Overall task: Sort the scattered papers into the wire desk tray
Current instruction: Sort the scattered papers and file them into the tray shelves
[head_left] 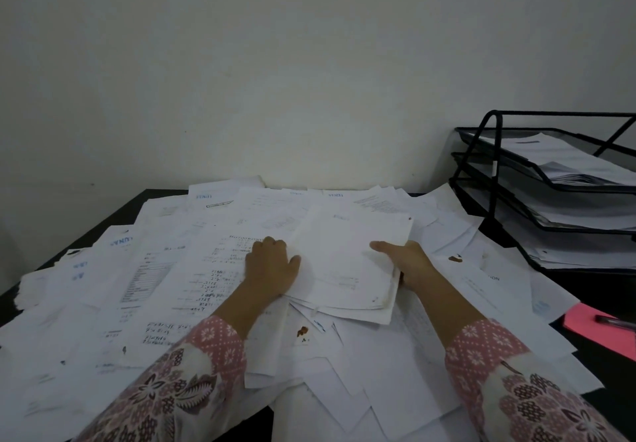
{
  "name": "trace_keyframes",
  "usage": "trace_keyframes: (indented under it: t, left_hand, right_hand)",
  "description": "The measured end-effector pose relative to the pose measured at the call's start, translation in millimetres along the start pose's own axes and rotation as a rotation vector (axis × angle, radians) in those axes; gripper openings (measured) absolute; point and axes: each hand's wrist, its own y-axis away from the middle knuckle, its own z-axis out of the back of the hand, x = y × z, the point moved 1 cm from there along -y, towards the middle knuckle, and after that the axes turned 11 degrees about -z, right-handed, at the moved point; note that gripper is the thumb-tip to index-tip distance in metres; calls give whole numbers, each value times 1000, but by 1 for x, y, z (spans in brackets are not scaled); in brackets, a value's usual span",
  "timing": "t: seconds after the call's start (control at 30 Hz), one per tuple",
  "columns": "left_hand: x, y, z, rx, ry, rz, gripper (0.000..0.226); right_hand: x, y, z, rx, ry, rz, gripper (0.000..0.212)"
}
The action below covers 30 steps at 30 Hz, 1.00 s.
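A thick stack of white papers [347,262] lies on top of the scattered sheets [165,269] that cover the dark desk. My left hand [270,266] grips the stack's left edge, thumb on top and fingers curled under. At the stack's right edge my right hand [404,261] holds it, thumb over the top sheet and the fingers hidden behind it. The black three-tier wire desk tray [495,180] stands at the far right, each tier holding papers.
Loose printed and handwritten sheets spread from the left desk edge to the tray, some with brown stains [302,330]. A pink sheet [599,333] with a dark pen [616,321] on it lies at the right edge. A pale wall rises behind the desk [113,214].
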Motion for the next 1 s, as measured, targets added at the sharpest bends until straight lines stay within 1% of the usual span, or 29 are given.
trace_keyframes:
  t: [0.03, 0.1, 0.17, 0.2, 0.27, 0.3, 0.37, 0.47, 0.57, 0.6, 0.67, 0.73, 0.83, 1.0]
  left_hand:
    - [-2, 1, 0, -32, 80, -21, 46]
    - [-3, 1, 2, -83, 251, -27, 38]
    - [3, 3, 9, -125, 351, 35, 29]
    - [10, 4, 12, -160, 342, 76, 27]
    - [27, 7, 20, -209, 212, 168, 29]
    - [37, 11, 26, -197, 141, 233, 31]
    - [54, 14, 33, -123, 48, 343, 38]
    - [77, 24, 42, 2, -15, 451, 55]
    - [91, 33, 49, 74, -26, 485, 79]
    - [96, 35, 51, 77, -14, 485, 84]
    - [104, 36, 54, 69, 29, 481, 87]
    - [112, 39, 57, 49, 62, 450, 79]
    - [117, 46, 61, -18, 97, 391, 60]
    - [119, 53, 59, -148, 91, 393, 40]
  right_hand:
    - [0, 0, -3, 7, 30, 7, 48]
    - [1, 2, -4, -31, 132, 20, 50]
    - [2, 1, 0, -72, 189, 45, 49]
    - [2, 1, 3, -85, 198, 56, 48]
    - [3, 2, 10, -103, 200, 68, 47]
    - [2, 1, 11, -107, 199, 68, 48]
    - [3, 1, 15, -128, 179, 61, 50]
    - [4, 3, 11, -115, 165, 50, 52]
    - [5, 12, -4, -65, 193, 63, 51]
    - [5, 15, -10, -42, 211, 80, 51]
    - [5, 22, -23, -3, 247, 113, 50]
    - [4, 29, -36, 32, 291, 145, 50]
    - [1, 38, -55, 82, 365, 186, 48]
    - [-4, 54, -84, 89, 502, 286, 42]
